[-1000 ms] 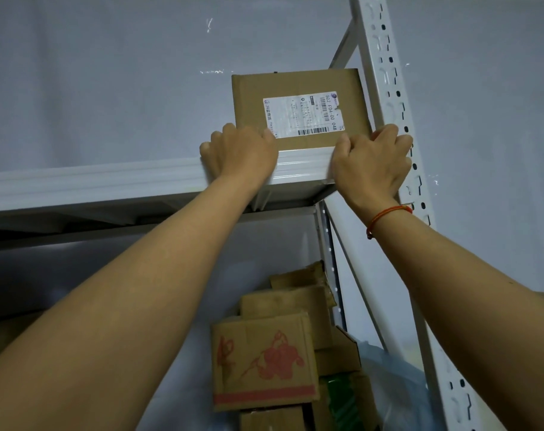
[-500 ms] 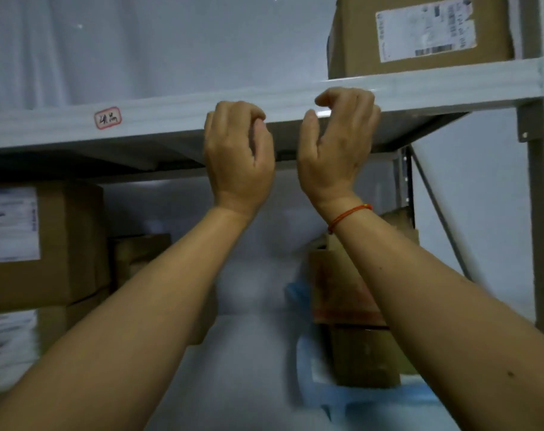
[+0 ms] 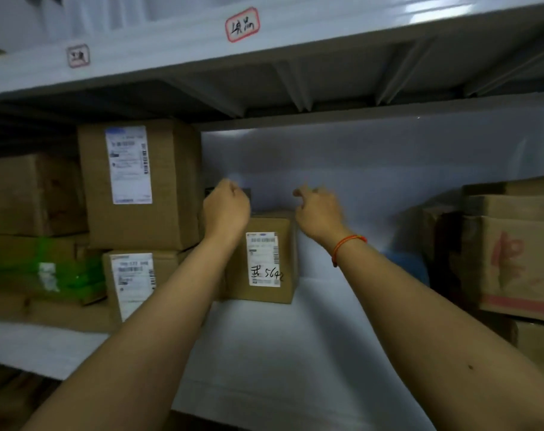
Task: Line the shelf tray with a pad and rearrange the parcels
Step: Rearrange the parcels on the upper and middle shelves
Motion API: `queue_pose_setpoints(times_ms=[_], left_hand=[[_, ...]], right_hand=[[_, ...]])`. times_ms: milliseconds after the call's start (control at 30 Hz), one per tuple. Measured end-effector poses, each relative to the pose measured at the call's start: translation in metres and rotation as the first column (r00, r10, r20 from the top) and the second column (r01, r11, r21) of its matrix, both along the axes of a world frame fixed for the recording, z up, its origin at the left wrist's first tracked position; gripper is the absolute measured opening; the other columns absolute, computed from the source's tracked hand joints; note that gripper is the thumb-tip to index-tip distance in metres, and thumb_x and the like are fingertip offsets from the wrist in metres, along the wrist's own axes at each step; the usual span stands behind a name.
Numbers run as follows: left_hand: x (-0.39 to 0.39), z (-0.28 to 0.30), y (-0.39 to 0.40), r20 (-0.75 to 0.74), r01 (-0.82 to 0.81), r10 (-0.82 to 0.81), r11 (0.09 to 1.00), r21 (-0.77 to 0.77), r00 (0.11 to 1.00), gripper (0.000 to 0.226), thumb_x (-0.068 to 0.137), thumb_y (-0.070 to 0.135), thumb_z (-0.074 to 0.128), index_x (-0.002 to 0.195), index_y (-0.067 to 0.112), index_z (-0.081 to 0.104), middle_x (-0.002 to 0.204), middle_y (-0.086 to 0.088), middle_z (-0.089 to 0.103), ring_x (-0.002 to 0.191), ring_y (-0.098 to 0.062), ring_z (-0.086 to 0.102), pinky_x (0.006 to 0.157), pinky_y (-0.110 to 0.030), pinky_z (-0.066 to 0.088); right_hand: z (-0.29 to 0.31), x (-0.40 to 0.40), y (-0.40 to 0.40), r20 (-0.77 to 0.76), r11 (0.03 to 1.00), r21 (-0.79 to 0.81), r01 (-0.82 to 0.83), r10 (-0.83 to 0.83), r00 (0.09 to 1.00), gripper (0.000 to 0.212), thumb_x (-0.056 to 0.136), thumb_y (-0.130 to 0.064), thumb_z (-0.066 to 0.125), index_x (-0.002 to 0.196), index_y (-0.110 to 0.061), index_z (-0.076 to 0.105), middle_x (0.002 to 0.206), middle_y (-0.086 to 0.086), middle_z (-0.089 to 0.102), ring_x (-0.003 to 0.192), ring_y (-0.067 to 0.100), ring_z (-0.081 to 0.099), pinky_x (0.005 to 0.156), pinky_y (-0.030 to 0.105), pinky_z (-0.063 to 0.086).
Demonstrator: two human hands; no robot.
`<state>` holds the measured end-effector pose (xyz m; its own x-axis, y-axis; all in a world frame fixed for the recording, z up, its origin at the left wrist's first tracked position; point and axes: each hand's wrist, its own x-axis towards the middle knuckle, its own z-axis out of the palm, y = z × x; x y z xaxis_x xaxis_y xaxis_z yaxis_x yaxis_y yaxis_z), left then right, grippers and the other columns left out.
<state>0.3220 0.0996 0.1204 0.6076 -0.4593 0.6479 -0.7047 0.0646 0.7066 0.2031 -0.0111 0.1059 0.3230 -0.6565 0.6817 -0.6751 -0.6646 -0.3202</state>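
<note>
A white pad point(image 3: 295, 346) covers the middle shelf tray and runs up the back wall. On it stands a small brown parcel point(image 3: 261, 259) with a white label marked 5642. My left hand point(image 3: 227, 209) hovers over the parcel's upper left corner, fingers curled, holding nothing that I can see. My right hand point(image 3: 318, 209) hangs just above and to the right of the parcel's top, fingers loosely bent and empty. A small dark box point(image 3: 247, 192) peeks out behind my left hand. Neither hand clearly touches the parcel.
Stacked labelled cardboard boxes point(image 3: 140, 181) fill the shelf's left side, one wrapped in green tape point(image 3: 68, 275). More cartons with red print point(image 3: 513, 259) stand at the right. The upper shelf beam point(image 3: 326, 35) with a red-bordered label point(image 3: 242, 24) overhangs close above.
Both hands left the parcel on the top shelf, came down past the upper beam and now reach into the middle shelf over the small parcel. The view dropped and shifted left.
</note>
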Motion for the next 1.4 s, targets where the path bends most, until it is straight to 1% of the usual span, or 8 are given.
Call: queue_pose_setpoints(times_ms=[133, 333, 500, 700, 867, 1033, 1233, 1400], left_hand=[[0.03, -0.025, -0.012, -0.123, 0.034, -0.008, 0.977, 0.211, 0.992, 0.035, 0.093, 0.008, 0.037, 0.123, 0.006, 0.055, 0.128, -0.017, 0.056, 0.117, -0.033, 0.052, 0.084, -0.029, 0.038], [0.042, -0.054, -0.03, -0.208, 0.104, -0.034, 0.936, 0.335, 0.978, 0.044, 0.096, 0.01, 0.035, 0.14, 0.011, 0.04, 0.142, -0.013, 0.045, 0.127, -0.032, 0.046, 0.098, -0.034, 0.039], [0.046, -0.065, -0.044, -0.278, 0.151, -0.049, 0.922, 0.355, 0.959, 0.047, 0.096, 0.013, 0.039, 0.142, 0.009, 0.034, 0.142, -0.013, 0.046, 0.127, -0.033, 0.046, 0.099, -0.038, 0.04], [0.053, -0.074, -0.067, -0.455, 0.156, -0.038, 0.962, 0.224, 0.89, 0.053, 0.098, 0.029, 0.039, 0.147, 0.014, 0.025, 0.143, -0.01, 0.044, 0.128, -0.033, 0.046, 0.105, -0.047, 0.041], [0.052, -0.073, -0.08, -0.409, 0.252, -0.15, 0.946, 0.206, 0.9, 0.059, 0.099, 0.048, 0.029, 0.152, 0.028, 0.014, 0.158, -0.003, 0.025, 0.143, -0.031, 0.028, 0.114, -0.054, 0.027], [0.058, -0.077, -0.09, -0.43, 0.455, -0.333, 0.863, 0.219, 0.839, 0.059, 0.1, 0.053, 0.022, 0.153, 0.032, 0.006, 0.161, 0.0, 0.015, 0.147, -0.028, 0.019, 0.118, -0.052, 0.017], [0.06, -0.078, -0.108, -0.487, 0.544, -0.414, 0.824, 0.159, 0.769, 0.066, 0.095, 0.06, 0.024, 0.152, 0.034, 0.003, 0.162, 0.0, 0.011, 0.147, -0.029, 0.017, 0.117, -0.056, 0.017], [0.051, -0.075, -0.122, -0.414, 0.507, -0.408, 0.847, 0.161, 0.814, 0.063, 0.097, 0.056, 0.025, 0.152, 0.031, 0.008, 0.16, -0.003, 0.019, 0.145, -0.029, 0.024, 0.117, -0.052, 0.021]], right_hand=[[-0.026, 0.036, -0.025, -0.176, 0.995, 0.103, 0.003, 0.016, 0.984, 0.054, 0.097, -0.02, 0.047, 0.148, -0.027, 0.032, 0.144, 0.019, 0.037, 0.128, 0.04, 0.041, 0.103, 0.045, 0.04], [-0.039, 0.064, -0.041, -0.286, 0.996, 0.092, 0.007, 0.02, 0.958, 0.057, 0.095, -0.021, 0.05, 0.148, -0.022, 0.031, 0.155, 0.008, 0.029, 0.138, 0.035, 0.031, 0.108, 0.046, 0.036], [-0.047, 0.056, -0.05, -0.185, 0.999, 0.039, 0.034, -0.026, 0.982, 0.035, 0.094, -0.027, 0.05, 0.129, -0.022, 0.049, 0.128, 0.006, 0.057, 0.118, 0.031, 0.047, 0.089, 0.041, 0.046], [-0.049, 0.019, -0.052, 0.0, 0.994, 0.004, 0.114, -0.114, 0.994, 0.028, 0.099, -0.043, 0.042, 0.097, -0.017, 0.053, 0.088, 0.002, 0.058, 0.081, 0.024, 0.052, 0.067, 0.03, 0.035], [-0.049, -0.011, -0.049, 0.053, 0.987, 0.061, 0.151, -0.154, 0.987, 0.033, 0.101, -0.042, 0.037, 0.098, -0.015, 0.058, 0.086, 0.001, 0.054, 0.078, 0.023, 0.047, 0.069, 0.029, 0.033], [-0.065, -0.017, -0.04, 0.019, 0.989, 0.128, 0.071, -0.074, 0.997, 0.029, 0.097, -0.034, 0.047, 0.076, -0.017, 0.059, 0.081, 0.002, 0.058, 0.075, 0.024, 0.056, 0.061, 0.027, 0.039], [-0.072, -0.011, -0.031, 0.044, 0.992, 0.092, 0.083, -0.087, 0.995, 0.033, 0.088, -0.053, 0.058, 0.085, -0.022, 0.046, 0.088, -0.003, 0.053, 0.075, 0.019, 0.056, 0.057, 0.028, 0.038], [-0.076, -0.012, -0.028, 0.003, 0.992, 0.05, 0.116, -0.117, 0.993, 0.052, 0.083, -0.064, 0.056, 0.114, -0.025, 0.042, 0.109, -0.004, 0.043, 0.09, 0.019, 0.054, 0.074, 0.034, 0.047]])
